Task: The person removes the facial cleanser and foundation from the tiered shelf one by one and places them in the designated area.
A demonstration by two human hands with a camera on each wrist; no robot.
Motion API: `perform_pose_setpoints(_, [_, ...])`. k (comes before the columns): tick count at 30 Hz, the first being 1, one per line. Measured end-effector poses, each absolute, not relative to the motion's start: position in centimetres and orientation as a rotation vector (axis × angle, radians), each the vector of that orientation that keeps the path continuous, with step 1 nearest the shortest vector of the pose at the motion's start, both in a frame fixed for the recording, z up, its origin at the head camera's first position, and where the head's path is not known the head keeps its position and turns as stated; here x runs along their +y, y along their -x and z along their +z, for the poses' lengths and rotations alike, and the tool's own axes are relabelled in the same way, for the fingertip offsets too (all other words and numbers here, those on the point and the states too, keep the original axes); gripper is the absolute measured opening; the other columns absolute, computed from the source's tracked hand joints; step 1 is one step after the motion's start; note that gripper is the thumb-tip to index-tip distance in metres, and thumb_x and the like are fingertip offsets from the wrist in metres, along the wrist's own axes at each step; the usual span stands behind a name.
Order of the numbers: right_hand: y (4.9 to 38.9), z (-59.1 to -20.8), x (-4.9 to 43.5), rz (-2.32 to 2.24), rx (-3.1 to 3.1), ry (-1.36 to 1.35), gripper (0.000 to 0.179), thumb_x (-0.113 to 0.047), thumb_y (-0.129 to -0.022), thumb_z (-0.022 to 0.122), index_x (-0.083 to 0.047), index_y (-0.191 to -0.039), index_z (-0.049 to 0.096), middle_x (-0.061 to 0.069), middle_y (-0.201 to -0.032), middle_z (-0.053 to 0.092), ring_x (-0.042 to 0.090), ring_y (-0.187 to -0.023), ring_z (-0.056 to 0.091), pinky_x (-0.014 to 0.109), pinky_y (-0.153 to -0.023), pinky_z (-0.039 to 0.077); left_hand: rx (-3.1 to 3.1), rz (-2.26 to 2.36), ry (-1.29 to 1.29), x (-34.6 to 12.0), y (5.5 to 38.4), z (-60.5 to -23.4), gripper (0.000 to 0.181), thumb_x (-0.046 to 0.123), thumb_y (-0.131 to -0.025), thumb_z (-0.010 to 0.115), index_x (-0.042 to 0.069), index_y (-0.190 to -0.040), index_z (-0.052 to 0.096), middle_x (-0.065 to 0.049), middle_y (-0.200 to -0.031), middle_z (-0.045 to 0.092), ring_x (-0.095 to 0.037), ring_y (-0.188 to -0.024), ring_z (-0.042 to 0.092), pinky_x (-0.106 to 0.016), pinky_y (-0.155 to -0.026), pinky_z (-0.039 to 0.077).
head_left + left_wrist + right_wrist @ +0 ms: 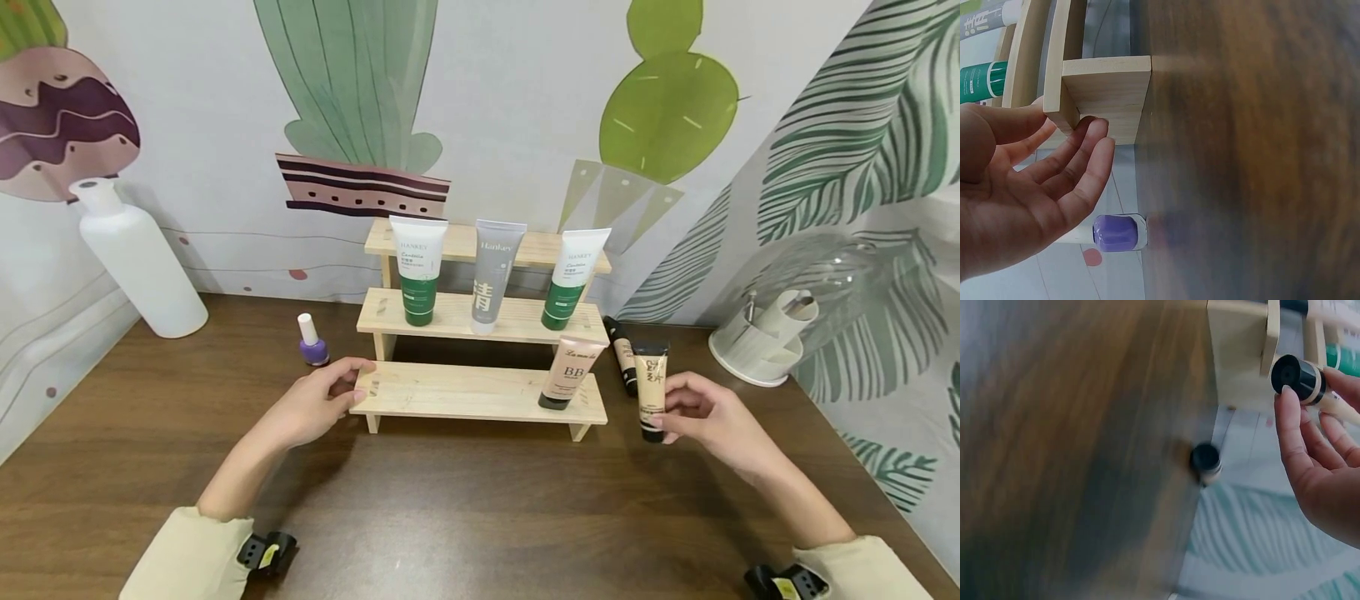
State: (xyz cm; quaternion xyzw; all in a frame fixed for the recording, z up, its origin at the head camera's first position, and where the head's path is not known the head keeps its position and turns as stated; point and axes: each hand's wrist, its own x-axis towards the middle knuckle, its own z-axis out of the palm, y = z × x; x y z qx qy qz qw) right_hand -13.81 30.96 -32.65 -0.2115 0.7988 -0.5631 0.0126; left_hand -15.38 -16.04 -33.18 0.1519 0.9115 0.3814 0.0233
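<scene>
A three-tier wooden display rack (457,390) stands on the table. My left hand (318,400) grips the left end of its lowest step, thumb above and fingers curled beneath in the left wrist view. To the right of the rack, my right hand (708,414) pinches a gold cosmetic tube (651,383), held cap down near its black cap (1297,378). On the lowest step's right end stands a pink BB cream tube (572,371). The middle step bears a white-and-green tube (418,267), a grey tube (497,275) and another white-and-green tube (574,275).
Left of the rack stands a purple nail polish bottle (313,343), with a white plastic bottle (142,258) behind it. A beige tube with black ends (624,357) lies by the rack's right side. A clear-domed holder (757,350) stands at the back right.
</scene>
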Motion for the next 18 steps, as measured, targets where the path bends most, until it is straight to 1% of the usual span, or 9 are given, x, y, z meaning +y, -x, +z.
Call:
perform_pose_setpoints(3, [14.6, -33.2, 32.2, -1.820, 2.476, 0.599, 0.023, 0.013, -0.080, 0.060, 0.006, -0.100, 0.051, 0.007, -0.082, 0.065, 0.017, -0.064, 0.062, 0.033, -0.053, 0.051, 2.821, 1.183, -0.475, -16.0, 15.4, -33.2, 0.030, 0.003, -0.088, 0.057, 0.003, -0.118, 0.053, -0.011, -0.095, 0.059, -0.017, -0.074, 0.052, -0.031, -0.059, 0.041])
perform_pose_setpoints(6, [15.4, -33.7, 33.0, -1.850, 2.479, 0.499, 0.022, 0.010, -0.080, 0.061, 0.001, -0.099, 0.054, 0.005, -0.080, 0.065, 0.015, -0.061, 0.061, 0.030, -0.052, 0.051, 2.819, 1.187, -0.477, -16.0, 15.4, -33.2, 0.030, 0.002, -0.088, 0.057, 0.003, -0.118, 0.053, -0.011, -0.095, 0.059, -0.017, -0.074, 0.052, -0.031, -0.059, 0.041])
perform_pose_setpoints(10, [16.3, -34.1, 33.7, -1.847, 2.492, 0.317, 0.019, 0.007, -0.081, 0.062, -0.001, -0.096, 0.054, 0.002, -0.077, 0.064, 0.013, -0.060, 0.059, 0.029, -0.052, 0.050, 2.815, 1.192, -0.478, -16.0, 15.4, -33.3, 0.030, 0.002, -0.088, 0.057, 0.003, -0.118, 0.053, -0.013, -0.097, 0.060, -0.018, -0.076, 0.053, -0.031, -0.060, 0.042])
perform_pose_setpoints(13, [17.0, -34.2, 34.0, -1.801, 2.522, 0.222, 0.020, 0.006, -0.082, 0.061, 0.005, -0.099, 0.050, 0.002, -0.076, 0.062, 0.013, -0.059, 0.058, 0.029, -0.053, 0.051, 2.815, 1.193, -0.480, -16.0, 15.4, -33.3, 0.031, 0.002, -0.088, 0.056, 0.003, -0.119, 0.053, -0.013, -0.097, 0.060, -0.019, -0.078, 0.054, -0.031, -0.061, 0.042])
perform_pose_setpoints(16, [17.7, -34.2, 34.1, -1.726, 2.566, 0.156, 0.027, 0.003, -0.083, 0.060, 0.012, -0.104, 0.045, 0.001, -0.076, 0.062, 0.013, -0.059, 0.058, 0.029, -0.054, 0.051, 2.813, 1.198, -0.484, -16.1, 15.4, -33.4, 0.031, 0.001, -0.088, 0.056, 0.003, -0.119, 0.053, -0.013, -0.098, 0.061, -0.019, -0.079, 0.054, -0.031, -0.062, 0.042])
perform_pose_setpoints(18, [18.1, -34.4, 34.3, -1.701, 2.577, 0.124, 0.032, 0.002, -0.084, 0.060, 0.015, -0.106, 0.042, 0.000, -0.076, 0.062, 0.014, -0.057, 0.058, 0.030, -0.055, 0.051, 2.807, 1.204, -0.484, -16.1, 15.5, -33.5, 0.031, 0.001, -0.088, 0.056, 0.002, -0.119, 0.053, -0.012, -0.095, 0.060, -0.019, -0.079, 0.053, -0.031, -0.062, 0.042])
